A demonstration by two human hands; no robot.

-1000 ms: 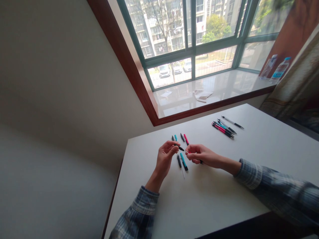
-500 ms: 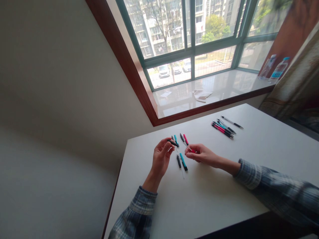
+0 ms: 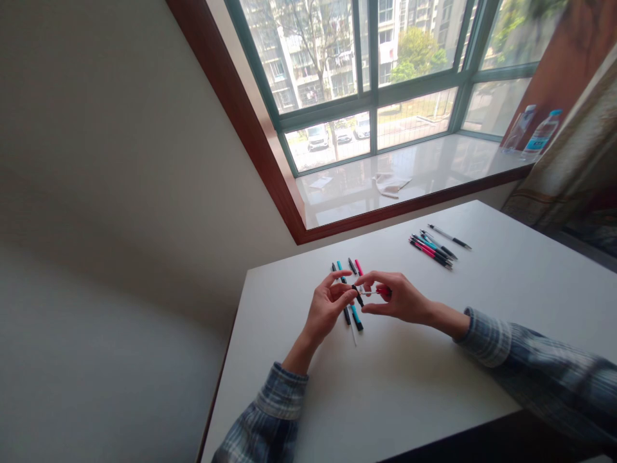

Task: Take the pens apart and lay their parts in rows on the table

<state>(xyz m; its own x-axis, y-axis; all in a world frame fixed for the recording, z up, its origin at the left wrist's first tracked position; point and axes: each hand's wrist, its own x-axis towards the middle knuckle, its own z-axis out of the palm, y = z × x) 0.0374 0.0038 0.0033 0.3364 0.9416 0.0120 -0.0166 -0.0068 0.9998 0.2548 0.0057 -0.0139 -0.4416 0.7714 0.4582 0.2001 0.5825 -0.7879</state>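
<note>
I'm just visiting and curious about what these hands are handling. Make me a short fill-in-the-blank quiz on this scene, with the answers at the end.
1. The left hand pinches a small pen part colored ____.
2. The right hand holds a pen piece colored ____.
3. On the windowsill, the labelled bottle has a ____ cap.
4. The tabletop is ____ in color.

Missing words: black; red; blue; white.

Your plaid sleeves [image 3: 282, 397]: woven cloth, soft, matt. Black pen part [image 3: 358, 297] and red pen part [image 3: 384, 291] before you: smooth plastic by look. Pens [image 3: 430, 251] beyond: plastic barrels, darker, duller grips. Tabletop [image 3: 424, 386] under your wrists: smooth, faint sheen. Windowsill [image 3: 347, 209]: polished, reflective, stone or tile unclear. Trim [image 3: 270, 168]: reddish-brown, wood-like. Bottles [image 3: 539, 137]: clear plastic. Curtain [image 3: 554, 173]: folded cloth. Wall [image 3: 120, 193] at your left: flat matt.
</note>
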